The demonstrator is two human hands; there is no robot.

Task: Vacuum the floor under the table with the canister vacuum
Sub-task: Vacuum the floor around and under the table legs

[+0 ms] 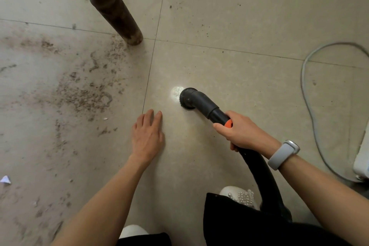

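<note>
On the tiled floor (229, 16) just right of a grout line, the round black brush nozzle (187, 99) sits on clean-looking tile, while the gritty brown dirt patch (79, 94) lies across the line to the left, running up to the dark wooden table leg (111, 6). The right hand (237, 132) has its fingers clenched round the black hose (259, 168) at its orange collar (228, 124); the left hand (147, 136) is released, spread flat on the tile beside the nozzle.

Likely slips: the nozzle could knock the leg while chasing crumbs at its foot, the sweep could push grit about rather than lift it, and the white cord (311, 106) looped at right could snag a knee or the hose. A paper scrap (5, 179) might clog the small mouth.

The tile is glossy beige, the nozzle hard matte plastic with an elbow bend, and the leg round and tapered.
</note>
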